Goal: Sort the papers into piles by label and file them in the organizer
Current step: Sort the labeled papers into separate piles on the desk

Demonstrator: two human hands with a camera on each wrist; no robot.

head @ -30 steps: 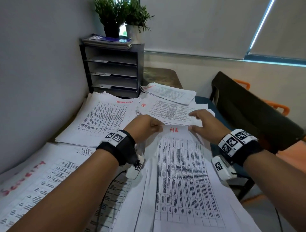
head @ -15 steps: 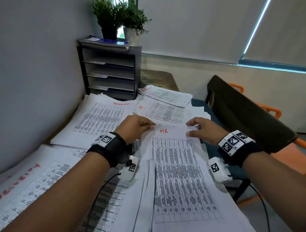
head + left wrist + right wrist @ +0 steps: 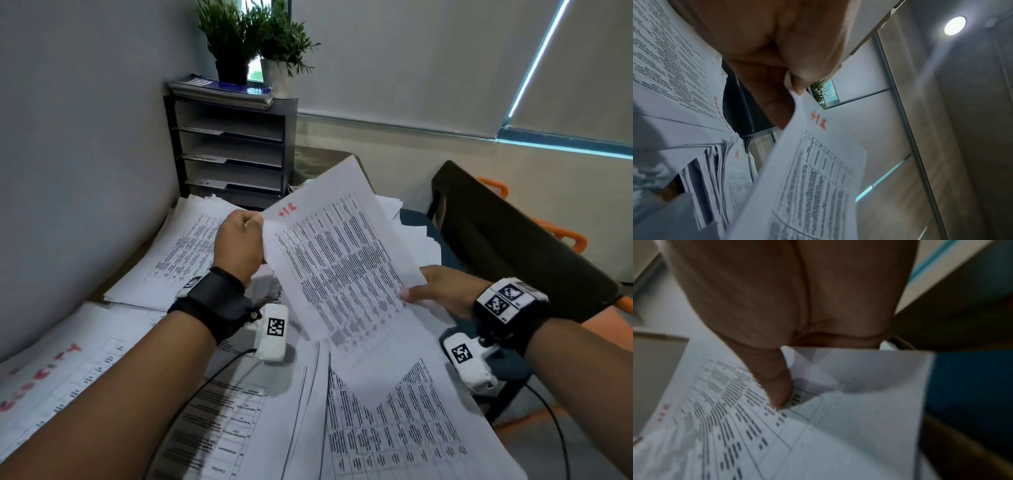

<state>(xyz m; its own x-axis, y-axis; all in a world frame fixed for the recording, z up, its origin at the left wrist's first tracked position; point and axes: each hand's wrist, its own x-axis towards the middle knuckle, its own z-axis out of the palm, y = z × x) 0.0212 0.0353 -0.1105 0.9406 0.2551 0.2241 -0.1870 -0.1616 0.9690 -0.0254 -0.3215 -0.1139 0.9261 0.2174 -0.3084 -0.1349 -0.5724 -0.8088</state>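
Observation:
A printed sheet marked HR in red (image 3: 337, 260) is lifted off the desk and tilted, its top corner toward the organizer. My left hand (image 3: 239, 240) pinches its top left edge; the left wrist view shows thumb and fingers (image 3: 793, 81) closed on the HR sheet (image 3: 813, 170). My right hand (image 3: 442, 291) grips the right edge, thumb on top, and in the right wrist view the thumb (image 3: 777, 386) presses the sheet (image 3: 756, 426). More printed papers (image 3: 394, 428) lie beneath. The dark shelf organizer (image 3: 233, 150) stands at the back against the wall.
Paper piles cover the desk: one at left (image 3: 185, 253), one with red lettering at near left (image 3: 51, 377), others behind the lifted sheet (image 3: 414, 240). Booklets (image 3: 222, 90) and two potted plants (image 3: 253, 37) top the organizer. A dark chair (image 3: 513, 246) stands at the right.
Both hands have lifted the HR sheet off the stack in front and tilted it up toward the organizer; earlier it lay flat with the hands at its top corners.

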